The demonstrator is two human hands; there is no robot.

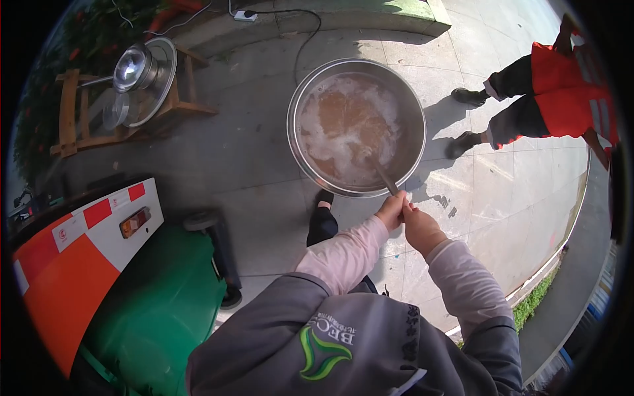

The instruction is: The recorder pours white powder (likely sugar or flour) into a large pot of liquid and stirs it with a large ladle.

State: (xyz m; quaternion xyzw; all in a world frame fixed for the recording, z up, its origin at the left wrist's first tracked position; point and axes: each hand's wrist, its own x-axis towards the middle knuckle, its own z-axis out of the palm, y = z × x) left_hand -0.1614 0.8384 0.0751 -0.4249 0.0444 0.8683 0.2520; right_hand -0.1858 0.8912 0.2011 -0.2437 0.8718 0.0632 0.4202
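Observation:
Both hands grip one long handle (386, 177) at the near right rim of a large round metal pot (416, 121). My left hand (392, 212) and my right hand (421, 228) are close together around its upper end. The handle slants down into a brownish, cloudy liquid (346, 116) with pale foam on its surface, and its lower end is hidden under the liquid. What is on that end cannot be seen. The pot stands in front of me, above the paved ground.
A wooden chair (71, 111) at the left holds a metal basin (166, 84) and a metal ladle (130, 67). A green wheeled bin (158, 287) stands near left beside a red-and-white panel (106, 213). A person (559, 94) in an orange vest stands right. A power cable (312, 34) runs behind the pot.

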